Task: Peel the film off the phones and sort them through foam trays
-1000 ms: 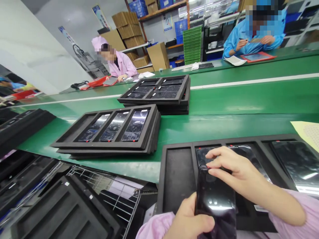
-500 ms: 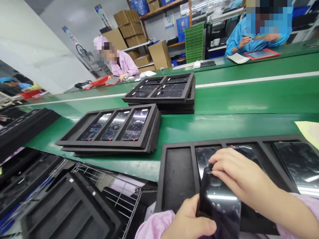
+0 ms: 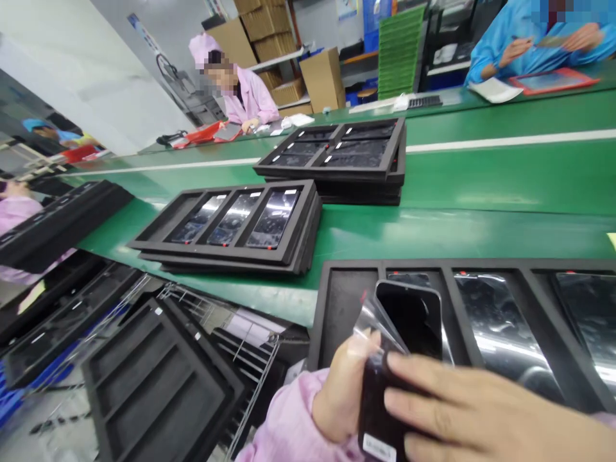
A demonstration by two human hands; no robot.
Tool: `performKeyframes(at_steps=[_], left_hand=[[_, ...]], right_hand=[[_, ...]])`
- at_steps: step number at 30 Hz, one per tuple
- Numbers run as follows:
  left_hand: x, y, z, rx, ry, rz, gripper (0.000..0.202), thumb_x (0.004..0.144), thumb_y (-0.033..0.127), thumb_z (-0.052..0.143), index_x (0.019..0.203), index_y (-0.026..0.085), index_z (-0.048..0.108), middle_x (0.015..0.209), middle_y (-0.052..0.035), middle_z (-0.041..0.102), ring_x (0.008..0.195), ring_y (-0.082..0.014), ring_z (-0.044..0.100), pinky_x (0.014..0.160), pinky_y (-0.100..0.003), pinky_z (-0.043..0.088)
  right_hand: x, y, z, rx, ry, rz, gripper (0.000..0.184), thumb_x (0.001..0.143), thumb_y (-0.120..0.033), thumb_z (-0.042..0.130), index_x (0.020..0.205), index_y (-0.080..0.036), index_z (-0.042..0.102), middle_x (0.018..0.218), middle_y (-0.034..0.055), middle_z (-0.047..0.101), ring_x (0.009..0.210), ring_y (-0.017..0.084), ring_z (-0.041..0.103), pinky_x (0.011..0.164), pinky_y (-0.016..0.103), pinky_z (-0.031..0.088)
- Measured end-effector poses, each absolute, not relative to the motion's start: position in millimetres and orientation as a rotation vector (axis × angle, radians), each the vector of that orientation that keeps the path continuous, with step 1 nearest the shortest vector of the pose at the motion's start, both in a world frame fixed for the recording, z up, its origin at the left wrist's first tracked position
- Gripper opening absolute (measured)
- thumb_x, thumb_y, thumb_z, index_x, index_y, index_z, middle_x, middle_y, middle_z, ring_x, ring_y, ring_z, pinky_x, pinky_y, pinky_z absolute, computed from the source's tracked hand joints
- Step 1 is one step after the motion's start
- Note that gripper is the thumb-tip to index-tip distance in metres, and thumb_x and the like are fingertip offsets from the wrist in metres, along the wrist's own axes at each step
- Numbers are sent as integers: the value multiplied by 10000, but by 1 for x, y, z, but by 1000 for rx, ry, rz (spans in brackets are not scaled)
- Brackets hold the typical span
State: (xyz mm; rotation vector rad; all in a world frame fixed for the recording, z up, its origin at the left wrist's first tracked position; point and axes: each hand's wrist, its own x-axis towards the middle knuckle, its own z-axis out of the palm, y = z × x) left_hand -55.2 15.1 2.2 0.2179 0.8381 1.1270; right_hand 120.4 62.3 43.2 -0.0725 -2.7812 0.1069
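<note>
A black phone screen [image 3: 414, 317] with a small notch and a white label [image 3: 380, 447] at its lower end is upright and tilted before me. A clear film [image 3: 380, 321] with a red tab stands partly lifted off its upper left side. My left hand [image 3: 339, 388] is closed at the left edge, with its thumb against the film. Across the lower front lie the outstretched, blurred fingers of my right hand [image 3: 457, 407]; its thumb is hidden. Behind is a black foam tray [image 3: 332, 308] holding several film-covered phone screens [image 3: 505, 327], its leftmost slot bare.
Stacked foam trays with screens [image 3: 308, 224] stand on the green bench [image 3: 481, 237], another stack [image 3: 397, 157] behind. A bare slotted tray [image 3: 158, 378] leans over a wire rack [image 3: 262, 375] at lower left. Co-workers in pink [image 3: 257, 96] and blue [image 3: 500, 38] sit opposite.
The film has come away from the screen's upper left. My right hand has moved from the top corner down across the front. My left hand has moved up and left. The camera view has shifted.
</note>
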Motion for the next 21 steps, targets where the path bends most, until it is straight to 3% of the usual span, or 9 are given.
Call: performKeyframes(at_steps=[3, 7, 11, 14, 17, 19, 21], left_hand=[[-52, 19, -2, 134, 782, 1110, 258, 630, 369, 722, 723, 137, 661, 633, -26, 612, 615, -156, 551, 599, -256, 387], [-48, 20, -4, 66, 772, 1154, 267, 593, 310, 758, 758, 116, 678, 699, -33, 641, 634, -145, 558, 659, -264, 406], [-48, 17, -6, 95, 758, 1171, 249, 623, 297, 742, 784, 114, 686, 719, -40, 657, 712, -171, 595, 732, -275, 425], [-60, 17, -5, 125, 808, 1222, 242, 668, 303, 705, 830, 127, 682, 774, -61, 686, 799, -222, 632, 798, -326, 446], [-88, 22, -5, 285, 1030, 1376, 228, 708, 285, 676, 900, 163, 673, 904, -62, 705, 995, -272, 614, 915, -371, 425], [-106, 30, -9, 500, 1231, 1477, 330, 723, 232, 660, 1052, 208, 636, 1153, -43, 645, 1209, -246, 485, 1040, -334, 326], [-117, 40, -16, 678, 1454, 1460, 484, 702, 174, 657, 1176, 221, 571, 1357, -33, 499, 1335, -214, 325, 1113, -296, 195]], right_hand=[[119, 69, 28, -293, -2640, 156, 419, 1003, -178, 259, 855, -205, 650, 1234, 33, 560, 1182, 255, 443, 946, 437, 378], [112, 89, 11, -450, -2544, 29, 357, 984, -230, 394, 677, -176, 568, 938, 71, 645, 830, 240, 537, 705, 388, 391], [104, 98, 7, -641, -2428, 48, 388, 983, -259, 370, 644, -176, 540, 869, 89, 638, 772, 244, 530, 656, 397, 396], [112, 86, 9, -456, -2475, 147, 354, 989, -347, 364, 797, -193, 619, 1017, 89, 642, 989, 298, 531, 851, 502, 383], [136, 68, 7, -116, -2645, 261, 409, 969, -477, 360, 1095, -172, 602, 1126, 65, 621, 1127, 271, 498, 1043, 461, 320], [160, 59, 0, -236, -2682, 266, 394, 923, -455, 462, 1190, -186, 570, 1155, 58, 610, 1118, 280, 518, 984, 431, 427], [187, 55, -11, -654, -2530, 322, 339, 866, -412, 541, 1175, -282, 596, 1125, 48, 627, 1078, 303, 550, 844, 441, 518]])
